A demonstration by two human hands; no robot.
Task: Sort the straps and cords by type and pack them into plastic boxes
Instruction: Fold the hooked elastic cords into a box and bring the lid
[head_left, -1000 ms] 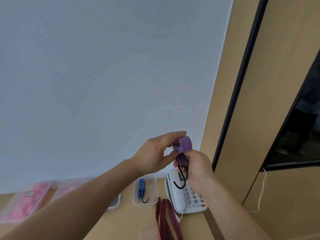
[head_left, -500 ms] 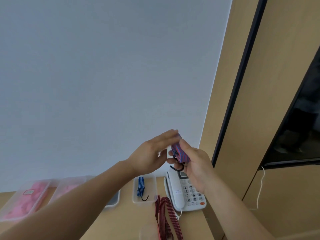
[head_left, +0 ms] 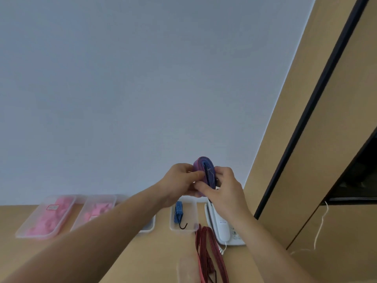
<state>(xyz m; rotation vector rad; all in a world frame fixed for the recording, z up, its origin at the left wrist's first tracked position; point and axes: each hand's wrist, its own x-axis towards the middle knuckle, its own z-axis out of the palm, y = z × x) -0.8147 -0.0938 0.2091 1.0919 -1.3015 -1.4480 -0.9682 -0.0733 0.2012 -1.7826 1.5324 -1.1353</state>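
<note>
I am holding the rolled red-and-blue strap (head_left: 204, 168) up in the air between both grips, above the table (head_left: 142, 259). My left grip (head_left: 179, 180) is clamping thumb and fingers on the roll's left side. My right grip (head_left: 224, 193) is pinching its right side and lower edge, with its fingers curled round it. Below them an open clear box (head_left: 194, 214) is sitting on the table with a folded blue strap (head_left: 179, 211) and its black hook inside. A red-and-black striped strap (head_left: 208, 248) is lying loose just beside a white telephone (head_left: 222, 230). Lidded boxes (head_left: 48, 216) of pink things are lying further left.
</note>
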